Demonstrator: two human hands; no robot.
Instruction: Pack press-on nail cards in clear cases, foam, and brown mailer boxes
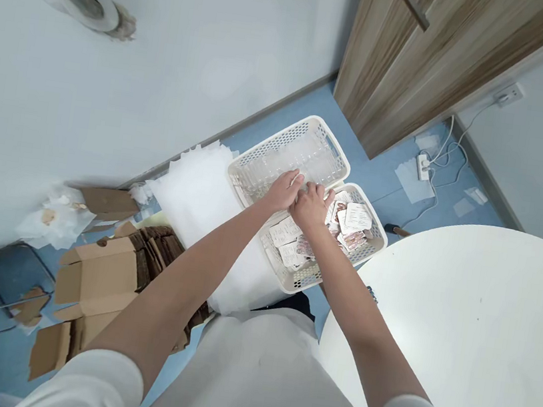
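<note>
My left hand (283, 190) and my right hand (310, 206) meet above the place where two cream plastic baskets stand side by side. Fingers of both hands are bent inward and nearly touching; whatever lies between them is hidden. The far basket (280, 143), with its perforated wall, holds clear plastic pieces (303, 157). In the near basket (309, 277) are several white printed cards (358, 216) and small packets with reddish-brown contents (353, 240). My right forearm crosses over this near basket and covers part of its contents.
A white round table (465, 338) stands on the right. Left of the baskets lie a stack of white sheets (203, 187) and flattened cardboard boxes (108, 268). A wooden cabinet (403, 60) stands behind, with a power strip (423, 167) and cables on the blue floor.
</note>
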